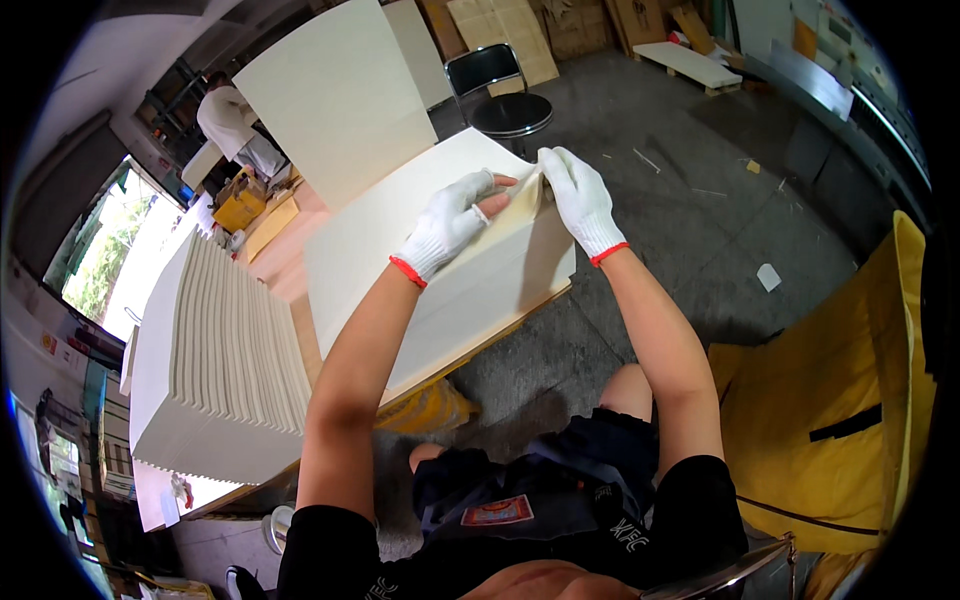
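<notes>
A tall stack of large off-white paper sheets (468, 300) stands on the table in front of me. My left hand (452, 222), in a white knit glove with a red cuff and bare thumb and forefinger tips, lies on the top sheet. Its thumb and forefinger are apart beside the raised edge. At the stack's near right corner, my right hand (580, 202), gloved the same way, is closed on the lifted sheet corner (526, 207). The paper bends upward there, and the right fingertips are partly hidden; how many sheets they hold I cannot tell.
A second stack, with stepped layers (225, 360), stands at the left. Behind are a tall upright pile (335, 100) and a black chair (510, 112). A yellow cloth bin (820, 430) is at the right. Another person (232, 125) works at the far left.
</notes>
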`<state>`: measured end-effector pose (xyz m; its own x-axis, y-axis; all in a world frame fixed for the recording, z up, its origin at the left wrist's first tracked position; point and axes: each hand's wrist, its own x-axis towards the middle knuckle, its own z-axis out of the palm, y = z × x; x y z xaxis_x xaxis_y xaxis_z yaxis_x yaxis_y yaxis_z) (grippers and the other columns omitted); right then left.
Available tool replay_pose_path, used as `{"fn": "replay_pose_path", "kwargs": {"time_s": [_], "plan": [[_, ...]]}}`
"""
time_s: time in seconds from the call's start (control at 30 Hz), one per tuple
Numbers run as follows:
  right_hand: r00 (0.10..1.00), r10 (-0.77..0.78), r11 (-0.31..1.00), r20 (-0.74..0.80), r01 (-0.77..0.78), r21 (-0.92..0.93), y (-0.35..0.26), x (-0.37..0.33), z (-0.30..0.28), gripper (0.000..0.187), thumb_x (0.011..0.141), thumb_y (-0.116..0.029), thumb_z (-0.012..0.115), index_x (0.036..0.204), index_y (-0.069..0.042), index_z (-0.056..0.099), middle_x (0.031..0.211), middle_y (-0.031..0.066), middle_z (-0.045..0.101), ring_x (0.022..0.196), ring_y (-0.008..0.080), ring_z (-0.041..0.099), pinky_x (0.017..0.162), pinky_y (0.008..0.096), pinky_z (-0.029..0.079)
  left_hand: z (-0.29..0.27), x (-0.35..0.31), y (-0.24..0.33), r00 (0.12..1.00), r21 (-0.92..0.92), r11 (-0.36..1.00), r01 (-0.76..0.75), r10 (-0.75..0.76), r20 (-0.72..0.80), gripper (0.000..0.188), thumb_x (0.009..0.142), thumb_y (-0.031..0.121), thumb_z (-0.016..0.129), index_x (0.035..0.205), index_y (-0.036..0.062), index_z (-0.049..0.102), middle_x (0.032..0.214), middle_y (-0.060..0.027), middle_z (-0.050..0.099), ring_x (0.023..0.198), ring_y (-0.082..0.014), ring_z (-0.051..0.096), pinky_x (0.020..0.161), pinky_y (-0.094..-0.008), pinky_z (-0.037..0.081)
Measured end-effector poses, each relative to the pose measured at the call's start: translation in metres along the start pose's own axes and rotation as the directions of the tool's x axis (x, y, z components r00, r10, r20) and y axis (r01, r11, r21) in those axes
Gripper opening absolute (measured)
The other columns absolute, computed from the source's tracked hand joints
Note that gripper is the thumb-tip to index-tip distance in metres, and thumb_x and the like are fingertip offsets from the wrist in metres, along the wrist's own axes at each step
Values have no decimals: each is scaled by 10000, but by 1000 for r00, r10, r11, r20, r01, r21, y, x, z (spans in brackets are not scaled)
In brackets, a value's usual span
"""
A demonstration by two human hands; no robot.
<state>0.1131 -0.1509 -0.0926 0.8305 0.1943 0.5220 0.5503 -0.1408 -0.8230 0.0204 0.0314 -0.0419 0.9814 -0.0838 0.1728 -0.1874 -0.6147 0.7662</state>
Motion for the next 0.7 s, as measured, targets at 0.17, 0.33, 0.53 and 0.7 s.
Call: {"fn": "replay_pose_path", "kwargs": {"time_s": [0.17, 0.33, 0.53, 0.7], "plan": [[1000, 0, 1000, 5, 0, 19, 3, 0, 2, 497, 1017, -491, 430, 875, -33, 561, 800, 223, 572, 821, 439, 577, 732, 458, 437, 1, 1, -2, 1000, 77, 997, 2, -2, -1, 426, 914, 179, 714, 1298, 28, 607, 1206, -100, 665, 1126, -183, 606, 966, -318, 481], [1000, -24, 1000, -16, 24, -15, 2, -2, 1, 507, 1018, -502, 428, 874, -34, 560, 792, 220, 575, 811, 441, 581, 723, 465, 438, 0, 0, -1, 1000, 56, 998, -21, 22, 0, 423, 928, 171, 691, 1313, 21, 598, 1221, -107, 661, 1134, -180, 606, 989, -322, 475], [999, 42, 997, 22, -41, -67, -6, -2, -2, 487, 1014, -476, 485, 845, -22, 524, 728, 123, 459, 673, 214, 454, 686, 357, 418, 3, -8, 11, 986, 186, 980, -73, 99, -137, 393, 972, 136, 609, 1362, 88, 592, 1035, -75, 634, 943, -139, 564, 909, -298, 469], [1000, -10, 994, -9, 9, -113, 1, 0, 0, 564, 1009, -562, 411, 855, -39, 557, 802, 238, 603, 845, 456, 601, 721, 498, 439, 8, -8, 16, 997, 129, 989, 73, -68, -44, 369, 951, 138, 657, 1315, 92, 615, 831, -30, 560, 744, -107, 503, 723, -279, 465]]}}
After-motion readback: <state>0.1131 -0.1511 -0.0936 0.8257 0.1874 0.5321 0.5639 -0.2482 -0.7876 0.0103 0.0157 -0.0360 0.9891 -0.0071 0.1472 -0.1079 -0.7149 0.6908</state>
